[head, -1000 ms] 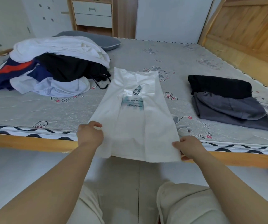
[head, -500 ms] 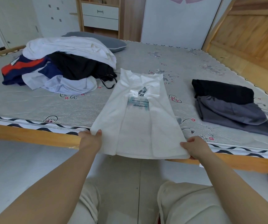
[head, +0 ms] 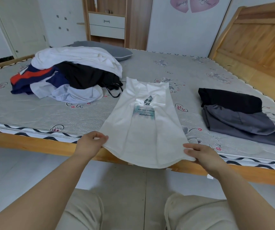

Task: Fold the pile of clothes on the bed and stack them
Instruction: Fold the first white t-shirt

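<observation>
Pinching the hem corners of the white tee (head: 143, 127), left hand (head: 90, 143) and right hand (head: 201, 155) each have a grip clamped on fabric, lifted just off the bed (head: 191, 72) edge. Sides look already folded in, so next I'd guess: carry the hem up to the collar. Unfolded pile (head: 70, 80) sits far-left, folded stack (head: 236, 113) right.

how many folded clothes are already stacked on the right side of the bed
3: a black garment on top at the back, a grey one below it in front, and a darker grey one at the bottom. More could be hidden beneath.
</observation>
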